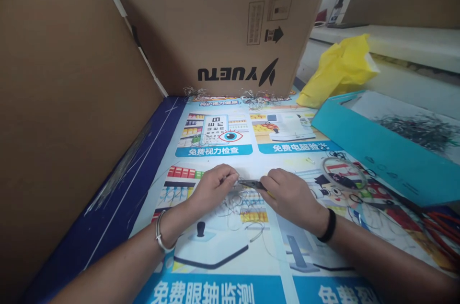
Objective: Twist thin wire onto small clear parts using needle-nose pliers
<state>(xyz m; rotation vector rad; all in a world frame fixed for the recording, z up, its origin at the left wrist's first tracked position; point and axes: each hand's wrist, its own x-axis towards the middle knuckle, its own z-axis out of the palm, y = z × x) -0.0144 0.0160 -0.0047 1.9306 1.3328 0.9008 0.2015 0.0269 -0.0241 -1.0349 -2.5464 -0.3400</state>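
My right hand (287, 193) is closed around a pair of pliers (251, 183) with dark jaws and what looks like a yellow grip. The jaws point left and reach the fingertips of my left hand (217, 184). Those fingers are pinched together on thin wire (237, 178); exactly how the jaws meet it is too small to tell. Below both hands, a loose tangle of fine silvery wire (235, 203) lies on the printed sheet (266, 227). A longer curved strand (257, 234) trails toward me.
Cardboard panels (215, 21) stand at the back and left. More wire bits (258, 99) lie along the back panel. To the right are a blue box (359, 150) holding many wire pieces (417, 131), a wire coil (343, 174), a yellow bag (338, 69) and red-handled tools (443, 232).
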